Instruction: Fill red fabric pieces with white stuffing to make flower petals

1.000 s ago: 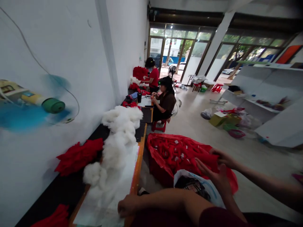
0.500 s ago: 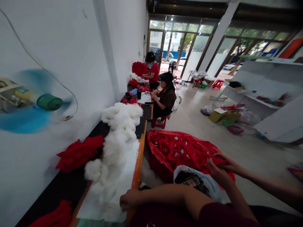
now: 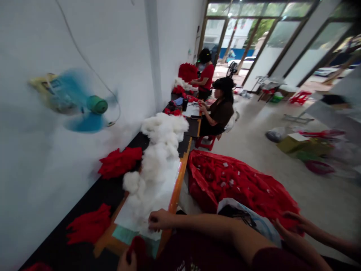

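Note:
At the bottom edge my left hand (image 3: 126,261) is closed round a small red fabric piece (image 3: 138,246), which is partly cut off by the frame. My right hand (image 3: 160,220) reaches across from the right over the near end of a white sheet (image 3: 160,188) on the table. Its fingers are curled together; what they pinch, if anything, is too small to make out. A long heap of white fluffy stuffing (image 3: 155,162) lies on the sheet beyond that hand. Red fabric piles (image 3: 90,224) lie on the black tabletop to the left.
A blue fan (image 3: 87,107) spins by the left wall. Right of the table stands a large red bag (image 3: 239,180) full of red pieces, where a co-worker's hands (image 3: 296,226) handle red fabric. Two other people (image 3: 218,109) work farther along. A white plastic bag (image 3: 267,222) is nearby.
The view has turned left, so the scene sits farther right. My left hand has come into view with the red fabric piece. My right hand stays curled by the sheet's near end.

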Demonstrator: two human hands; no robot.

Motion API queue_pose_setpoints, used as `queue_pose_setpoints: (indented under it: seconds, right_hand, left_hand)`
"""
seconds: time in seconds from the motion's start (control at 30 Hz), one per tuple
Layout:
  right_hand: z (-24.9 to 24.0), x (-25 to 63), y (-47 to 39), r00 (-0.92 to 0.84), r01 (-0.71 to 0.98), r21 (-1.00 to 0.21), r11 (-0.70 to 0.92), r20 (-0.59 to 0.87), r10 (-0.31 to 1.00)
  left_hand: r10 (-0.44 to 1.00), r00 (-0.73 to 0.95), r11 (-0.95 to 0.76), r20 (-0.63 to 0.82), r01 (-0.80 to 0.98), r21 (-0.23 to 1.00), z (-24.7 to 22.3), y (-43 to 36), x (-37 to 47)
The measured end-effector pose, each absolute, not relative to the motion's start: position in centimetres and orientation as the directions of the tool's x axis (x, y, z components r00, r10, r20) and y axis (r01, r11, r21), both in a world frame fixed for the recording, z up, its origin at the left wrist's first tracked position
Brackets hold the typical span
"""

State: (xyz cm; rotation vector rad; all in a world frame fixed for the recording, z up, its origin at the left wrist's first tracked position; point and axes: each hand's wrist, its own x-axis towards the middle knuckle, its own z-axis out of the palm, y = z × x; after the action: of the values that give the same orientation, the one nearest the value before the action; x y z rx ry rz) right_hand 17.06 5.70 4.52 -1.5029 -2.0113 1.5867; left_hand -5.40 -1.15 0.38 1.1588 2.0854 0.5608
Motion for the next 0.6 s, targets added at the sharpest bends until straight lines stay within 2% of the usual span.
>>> queue_pose_setpoints:
  seconds: [0.1, 0.2, 0.3, 0.43, 0.5, 0.6]
  right_hand:
    - [5.5, 15.1, 5.6, -0.480, 0.400, -0.907, -0.132, -0.330, 0.813]
    - [6.2, 13.8, 4.9, -0.524, 0.303, -0.948, -0.094, -0.248, 0.814]
    - [6.1, 13.8, 5.1, -0.492, 0.305, -0.952, -0.013, -0.170, 0.854]
    - [6.5, 15.0, 6.2, -0.366, 0.239, -0.959, -0.152, -0.235, 0.900]
    - [7.1, 15.2, 6.3, -0.342, 0.191, -0.967, -0.166, -0.224, 0.913]
    - [7.7, 14.6, 5.9, -0.384, 0.298, -0.955, -0.009, -0.128, 0.915]
  left_hand:
    - [0.848, -0.413, 0.519, -0.333, 0.515, 0.682, 2.5, -2.5, -4.0]
    - [0.856, -0.451, 0.462, -0.253, 0.448, 0.765, 5.0, -2.9, -2.1]
    - [0.872, -0.457, 0.378, -0.176, 0.399, 0.836, 6.3, -2.3, -1.0]
    - [0.857, -0.503, 0.351, -0.115, 0.405, 0.844, 6.7, -1.8, -0.5]
    - [0.850, -0.520, 0.337, -0.084, 0.414, 0.846, 6.7, -1.7, -0.3]
    - [0.848, -0.520, 0.335, -0.106, 0.368, 0.867, 6.9, -1.3, -0.1]
